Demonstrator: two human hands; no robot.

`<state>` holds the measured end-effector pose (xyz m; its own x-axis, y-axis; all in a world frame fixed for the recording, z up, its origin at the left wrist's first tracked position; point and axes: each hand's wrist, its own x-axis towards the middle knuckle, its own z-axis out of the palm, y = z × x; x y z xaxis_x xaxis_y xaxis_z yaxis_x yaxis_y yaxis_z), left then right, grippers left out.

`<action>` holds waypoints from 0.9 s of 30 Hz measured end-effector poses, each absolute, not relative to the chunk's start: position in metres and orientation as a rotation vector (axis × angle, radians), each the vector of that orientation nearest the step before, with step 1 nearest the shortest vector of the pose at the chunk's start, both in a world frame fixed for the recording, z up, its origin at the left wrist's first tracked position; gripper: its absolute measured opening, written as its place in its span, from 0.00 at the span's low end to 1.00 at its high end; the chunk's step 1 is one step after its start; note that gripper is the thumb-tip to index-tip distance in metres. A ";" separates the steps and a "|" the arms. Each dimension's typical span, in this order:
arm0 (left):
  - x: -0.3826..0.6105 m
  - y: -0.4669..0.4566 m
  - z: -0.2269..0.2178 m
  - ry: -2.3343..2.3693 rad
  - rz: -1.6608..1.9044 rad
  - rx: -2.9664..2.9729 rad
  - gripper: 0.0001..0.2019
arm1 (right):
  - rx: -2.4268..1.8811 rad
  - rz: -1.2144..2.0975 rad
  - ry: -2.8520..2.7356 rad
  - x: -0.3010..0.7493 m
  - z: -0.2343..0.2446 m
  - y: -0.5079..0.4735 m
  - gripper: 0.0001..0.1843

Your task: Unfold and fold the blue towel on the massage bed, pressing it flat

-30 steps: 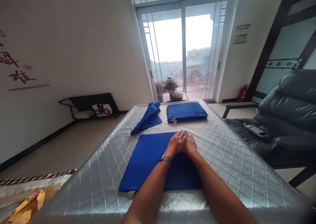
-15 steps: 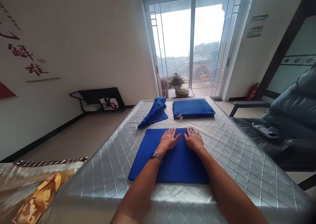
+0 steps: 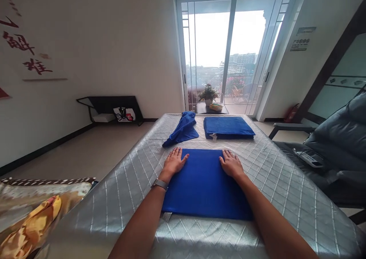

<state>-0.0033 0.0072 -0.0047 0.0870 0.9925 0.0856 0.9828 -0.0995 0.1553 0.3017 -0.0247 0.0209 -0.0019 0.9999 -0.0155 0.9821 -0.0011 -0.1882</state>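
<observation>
A folded blue towel [image 3: 204,186] lies flat on the silver quilted table cover [image 3: 274,198] right in front of me. My left hand [image 3: 174,162] rests open on its far left corner, fingers stretched forward and thumb pointing inward. On the far right corner lies my right hand [image 3: 232,163], also flat with the fingers extended. A small pale tag [image 3: 167,216] sticks out from the towel's near left edge. Beyond my hands, a stack of folded blue towels [image 3: 228,126] sits at the back right. A crumpled blue towel [image 3: 183,129] is to the left of that stack.
A dark recliner [image 3: 340,137] holding a power strip [image 3: 309,158] stands at the right. Behind the table are a potted plant [image 3: 209,94] and a sliding glass door [image 3: 210,42]. Yellow cloth [image 3: 31,228] lies on a patterned surface at lower left.
My left hand has slid left to the towel's left edge, and my hands are now farther apart. The tag at the near edge has come into view. The camera view has shifted slightly.
</observation>
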 end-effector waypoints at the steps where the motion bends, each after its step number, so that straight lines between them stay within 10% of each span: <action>1: -0.004 0.008 -0.006 2.065 0.266 2.277 0.45 | -2.132 0.219 -2.135 0.302 0.021 -0.025 0.37; 27: -0.007 -0.001 0.004 2.297 0.392 2.223 0.45 | -2.155 0.317 -2.163 0.296 0.028 -0.050 0.39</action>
